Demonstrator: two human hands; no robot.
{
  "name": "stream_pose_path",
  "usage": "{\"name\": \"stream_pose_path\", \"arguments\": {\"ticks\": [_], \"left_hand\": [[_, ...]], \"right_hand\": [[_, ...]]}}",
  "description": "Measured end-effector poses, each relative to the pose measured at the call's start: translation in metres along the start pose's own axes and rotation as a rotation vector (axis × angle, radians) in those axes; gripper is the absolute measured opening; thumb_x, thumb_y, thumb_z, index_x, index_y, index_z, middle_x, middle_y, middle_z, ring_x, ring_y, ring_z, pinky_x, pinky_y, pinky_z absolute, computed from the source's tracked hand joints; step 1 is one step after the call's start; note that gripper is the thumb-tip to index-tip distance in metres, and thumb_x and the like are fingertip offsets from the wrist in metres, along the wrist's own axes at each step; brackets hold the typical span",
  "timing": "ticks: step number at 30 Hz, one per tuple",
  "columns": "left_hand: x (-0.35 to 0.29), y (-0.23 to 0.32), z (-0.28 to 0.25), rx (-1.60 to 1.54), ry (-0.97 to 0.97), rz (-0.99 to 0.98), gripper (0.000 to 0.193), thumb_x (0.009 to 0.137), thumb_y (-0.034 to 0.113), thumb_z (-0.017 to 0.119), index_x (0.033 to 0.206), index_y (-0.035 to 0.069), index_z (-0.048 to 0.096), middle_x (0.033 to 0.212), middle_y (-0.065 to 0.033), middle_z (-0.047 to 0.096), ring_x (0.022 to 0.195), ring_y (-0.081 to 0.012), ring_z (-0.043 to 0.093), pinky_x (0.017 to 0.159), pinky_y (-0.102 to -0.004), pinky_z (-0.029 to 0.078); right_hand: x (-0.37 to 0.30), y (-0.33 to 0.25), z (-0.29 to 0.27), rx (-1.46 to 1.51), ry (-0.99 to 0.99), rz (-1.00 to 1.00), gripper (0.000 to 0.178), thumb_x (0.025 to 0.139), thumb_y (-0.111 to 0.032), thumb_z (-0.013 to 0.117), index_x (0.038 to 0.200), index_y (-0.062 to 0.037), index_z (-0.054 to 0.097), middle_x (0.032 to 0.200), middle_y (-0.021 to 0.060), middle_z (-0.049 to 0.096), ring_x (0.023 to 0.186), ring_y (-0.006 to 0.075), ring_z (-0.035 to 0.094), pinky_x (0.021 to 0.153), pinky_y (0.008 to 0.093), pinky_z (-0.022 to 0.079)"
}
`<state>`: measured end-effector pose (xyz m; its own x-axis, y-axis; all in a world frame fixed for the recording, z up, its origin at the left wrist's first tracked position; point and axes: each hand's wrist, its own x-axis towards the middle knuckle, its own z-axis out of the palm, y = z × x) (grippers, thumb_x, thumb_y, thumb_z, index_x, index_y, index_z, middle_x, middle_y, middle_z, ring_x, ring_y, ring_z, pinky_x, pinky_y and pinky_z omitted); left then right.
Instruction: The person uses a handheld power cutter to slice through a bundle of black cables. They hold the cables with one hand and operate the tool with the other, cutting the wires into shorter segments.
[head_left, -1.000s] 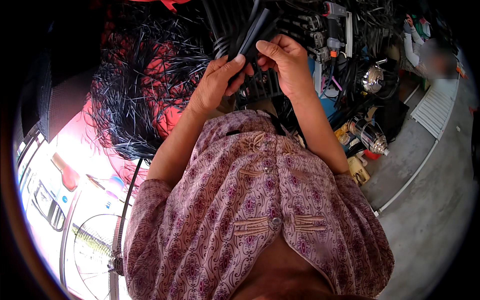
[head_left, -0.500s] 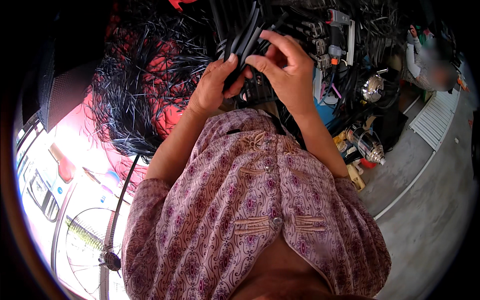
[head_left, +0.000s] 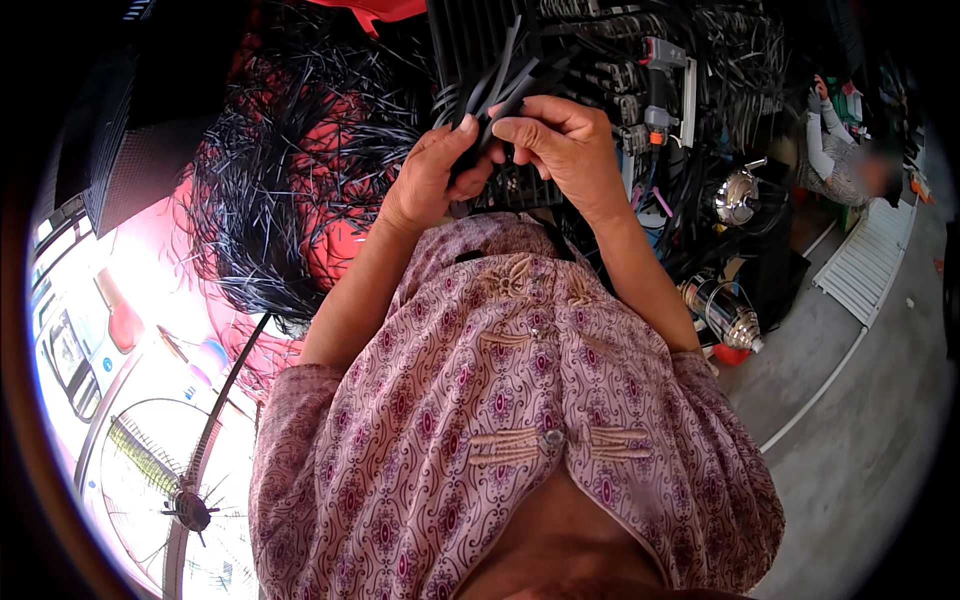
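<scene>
A small bunch of flat black strips [head_left: 514,88] is gripped in my left hand [head_left: 428,178], thumb on top and fingers curled around it. Close beside it, my right hand [head_left: 578,150] has its thumb and forefinger closed on one of these strips. The strips' free ends fan out away from me, above both hands. Behind them lies a black slatted piece [head_left: 470,45], partly covered by the hands and strips.
A large tangle of black strips [head_left: 270,190] over red material lies at left. On the right are a grey nail gun [head_left: 657,85], a shiny metal vessel [head_left: 738,197] and a metal lamp-like object [head_left: 725,312]. A fan [head_left: 190,510] stands lower left; another person [head_left: 845,165] is far right.
My right forefinger has come down from its raised position, and the fingers have drawn together on a strip. The strips' ends have shifted slightly. The whole view has moved a little.
</scene>
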<state>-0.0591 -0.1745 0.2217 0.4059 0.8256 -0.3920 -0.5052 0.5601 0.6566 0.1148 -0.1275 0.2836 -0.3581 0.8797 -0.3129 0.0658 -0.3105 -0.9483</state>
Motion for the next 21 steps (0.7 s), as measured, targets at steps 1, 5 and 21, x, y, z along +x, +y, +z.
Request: {"name": "stream_pose_path", "arguments": {"ticks": [1, 5, 21], "left_hand": [[-0.003, -0.001, 0.0, -0.024, -0.012, 0.003, 0.053, 0.102, 0.046, 0.039, 0.091, -0.001, 0.06, 0.053, 0.0024, 0.039, 0.045, -0.0065, 0.028, 0.044, -0.0235, 0.025], [-0.009, -0.002, 0.004, -0.071, -0.028, 0.063, 0.051, 0.102, 0.047, 0.038, 0.091, 0.001, 0.058, 0.053, 0.0029, 0.038, 0.044, -0.0064, 0.028, 0.044, -0.0232, 0.025], [-0.032, 0.003, 0.016, -0.17, 0.058, 0.202, 0.027, 0.098, 0.03, 0.056, 0.086, 0.007, 0.06, 0.054, 0.0039, 0.04, 0.043, -0.0062, 0.035, 0.043, -0.0227, 0.026]], "right_hand": [[-0.001, 0.0, 0.0, 0.004, -0.008, 0.009, 0.017, 0.086, -0.014, 0.073, 0.097, -0.0016, 0.073, 0.068, 0.0025, 0.066, 0.055, 0.0028, 0.054, 0.046, 0.0168, 0.038], [-0.004, -0.002, 0.004, 0.054, -0.032, 0.0, 0.017, 0.089, -0.015, 0.07, 0.101, -0.0019, 0.073, 0.068, 0.0029, 0.065, 0.049, 0.0022, 0.049, 0.042, 0.0162, 0.035], [-0.018, -0.004, 0.038, 0.248, 0.109, -0.002, 0.014, 0.087, -0.014, 0.073, 0.089, -0.0007, 0.07, 0.067, 0.0029, 0.063, 0.047, 0.0035, 0.048, 0.043, 0.017, 0.036]]}}
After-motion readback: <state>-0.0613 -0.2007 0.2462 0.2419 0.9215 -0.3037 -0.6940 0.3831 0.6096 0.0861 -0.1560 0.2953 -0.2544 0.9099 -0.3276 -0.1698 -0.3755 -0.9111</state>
